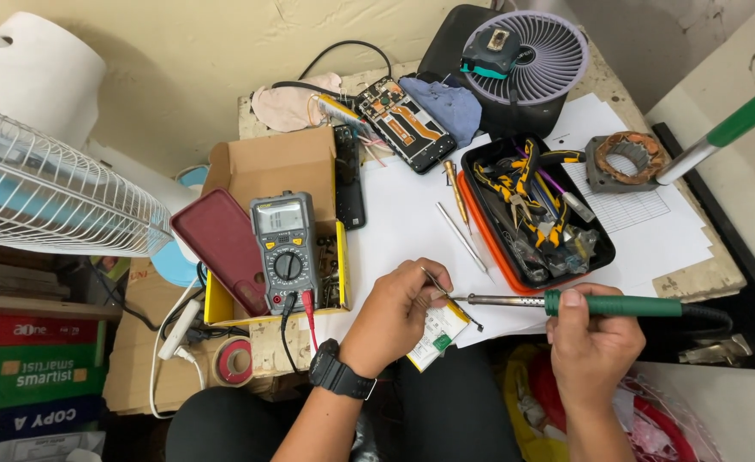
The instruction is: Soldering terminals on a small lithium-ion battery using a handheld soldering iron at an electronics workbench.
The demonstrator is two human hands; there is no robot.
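Green-handled soldering iron [566, 302] fills the right hand [594, 342] grip; left hand [399, 312] pinches tweezers [436, 282] over a white-green battery pack [439, 335].

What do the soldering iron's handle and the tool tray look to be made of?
Soldering iron in the right hand: green handle looks like matte plastic or rubber, shaft like bare metal. Tool tray: glossy black plastic, apparently, nested in an orange one.

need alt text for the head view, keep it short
Seen from above, a right hand holds a green-handled soldering iron to a small flat battery steadied by the left hand. A multimeter sits to the left.
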